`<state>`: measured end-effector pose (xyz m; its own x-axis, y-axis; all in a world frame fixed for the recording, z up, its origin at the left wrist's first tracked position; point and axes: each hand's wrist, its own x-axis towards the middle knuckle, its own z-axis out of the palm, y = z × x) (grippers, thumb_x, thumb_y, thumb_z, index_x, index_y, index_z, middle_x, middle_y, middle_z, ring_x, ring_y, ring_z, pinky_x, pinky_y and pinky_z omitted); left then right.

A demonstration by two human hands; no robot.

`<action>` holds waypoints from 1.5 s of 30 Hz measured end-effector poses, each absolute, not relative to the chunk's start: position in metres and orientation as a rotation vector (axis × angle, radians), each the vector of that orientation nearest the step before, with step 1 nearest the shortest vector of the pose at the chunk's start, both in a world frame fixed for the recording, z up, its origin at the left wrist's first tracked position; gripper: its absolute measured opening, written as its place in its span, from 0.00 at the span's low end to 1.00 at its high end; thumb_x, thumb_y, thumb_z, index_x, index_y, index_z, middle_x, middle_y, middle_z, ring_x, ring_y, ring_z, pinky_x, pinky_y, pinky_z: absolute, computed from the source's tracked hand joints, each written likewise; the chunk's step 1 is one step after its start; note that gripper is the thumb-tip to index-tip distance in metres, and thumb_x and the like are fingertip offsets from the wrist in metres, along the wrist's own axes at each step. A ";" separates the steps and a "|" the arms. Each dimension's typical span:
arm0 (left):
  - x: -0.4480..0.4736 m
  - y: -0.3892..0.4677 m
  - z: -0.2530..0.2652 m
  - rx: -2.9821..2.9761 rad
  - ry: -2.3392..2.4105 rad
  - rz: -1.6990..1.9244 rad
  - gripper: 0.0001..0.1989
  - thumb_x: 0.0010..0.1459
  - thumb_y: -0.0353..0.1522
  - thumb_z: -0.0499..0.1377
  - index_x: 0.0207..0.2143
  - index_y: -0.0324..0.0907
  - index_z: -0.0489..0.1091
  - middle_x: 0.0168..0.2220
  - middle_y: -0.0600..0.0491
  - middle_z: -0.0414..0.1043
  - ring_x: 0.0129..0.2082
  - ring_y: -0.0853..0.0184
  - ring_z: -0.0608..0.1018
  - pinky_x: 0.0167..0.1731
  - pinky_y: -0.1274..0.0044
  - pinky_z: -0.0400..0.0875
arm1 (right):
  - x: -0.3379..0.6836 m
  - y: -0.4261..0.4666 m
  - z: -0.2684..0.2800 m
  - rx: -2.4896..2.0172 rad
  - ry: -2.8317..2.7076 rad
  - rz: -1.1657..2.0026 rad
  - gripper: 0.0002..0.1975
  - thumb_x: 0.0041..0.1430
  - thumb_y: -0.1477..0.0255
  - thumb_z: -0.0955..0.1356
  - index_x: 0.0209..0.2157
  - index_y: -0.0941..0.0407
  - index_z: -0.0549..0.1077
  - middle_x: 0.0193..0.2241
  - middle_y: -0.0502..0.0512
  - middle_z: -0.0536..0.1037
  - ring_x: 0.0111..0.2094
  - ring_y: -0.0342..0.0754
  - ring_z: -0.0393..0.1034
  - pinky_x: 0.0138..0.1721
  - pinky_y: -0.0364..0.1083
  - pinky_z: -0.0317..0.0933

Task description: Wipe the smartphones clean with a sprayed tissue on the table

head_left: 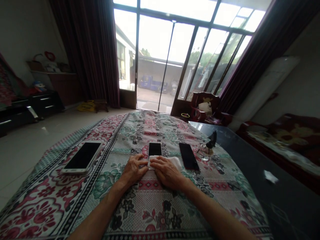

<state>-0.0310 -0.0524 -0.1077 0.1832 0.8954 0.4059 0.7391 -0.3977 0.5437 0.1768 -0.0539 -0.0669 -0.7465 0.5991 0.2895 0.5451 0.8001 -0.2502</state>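
Note:
A white smartphone (155, 149) with a dark screen lies flat on the patterned tablecloth in front of me. My left hand (135, 169) grips its left edge near the lower corner, fingers bent and close together. A folded white cloth (176, 162) is under my right hand (167, 170), which presses it onto the lower part of the screen. That lower part is hidden by the hand and cloth. To the right lies a black smartphone (188, 156). Farther left rests a larger white device with a dark screen (82, 156), perhaps a tablet.
A clear bottle with a black spray head (212, 140) stands right of the black phone. The floral tablecloth (160, 203) covers the round table. A dark glossy table (240, 156) adjoins on the right, with a small white object (270, 176) on it. Glass doors stand beyond.

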 end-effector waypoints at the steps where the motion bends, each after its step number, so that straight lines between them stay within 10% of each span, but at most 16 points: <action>1: -0.031 -0.052 -0.107 2.232 1.578 1.013 0.11 0.51 0.29 0.65 0.37 0.50 0.82 0.49 0.48 0.76 0.50 0.56 0.76 0.53 0.65 0.69 | 0.176 -0.046 -0.068 -0.879 -2.627 0.191 0.18 0.66 0.76 0.59 0.53 0.55 0.72 0.56 0.53 0.73 0.55 0.50 0.64 0.61 0.51 0.55; 45: -0.030 -0.052 -0.111 2.275 1.598 1.043 0.12 0.51 0.30 0.66 0.40 0.45 0.80 0.50 0.47 0.75 0.49 0.56 0.76 0.52 0.66 0.70 | 0.169 0.009 -0.077 -0.972 -2.602 0.219 0.19 0.66 0.76 0.58 0.54 0.57 0.72 0.60 0.57 0.69 0.62 0.50 0.59 0.64 0.53 0.53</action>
